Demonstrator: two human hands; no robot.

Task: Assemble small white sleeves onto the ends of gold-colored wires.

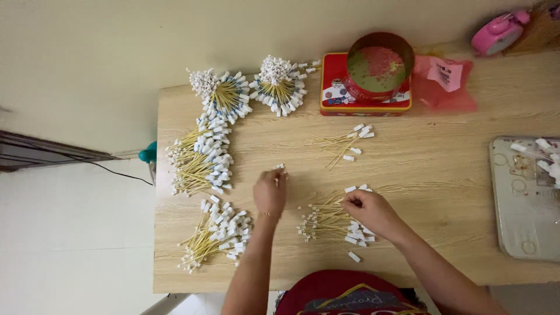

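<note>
**A:** Status on both hands?

**B:** My left hand (269, 192) has fingertips pinched together on a small bunch of tagged sticks (280, 168), white tag ends poking out past my fingers. My right hand (368, 211) sits on the loose pile of sticks (332, 224), fingers curled into it; can't tell whether they grip any.

**A:** Room around them?

**B:** Bare wooden table (431, 175) between the hands and ahead of my right fingers. A small scatter of sticks (345, 142) lies well ahead. Left of my left fingers: two stacked heaps (201, 158) and (214, 232), running close to the table's left edge.

**A:** Far side?

**B:** Two fanned bundles (224, 93), (279, 84) and a red tin (366, 84) by the wall. A grey tray (525, 198) overhangs the right edge, well apart from my right hand.
</note>
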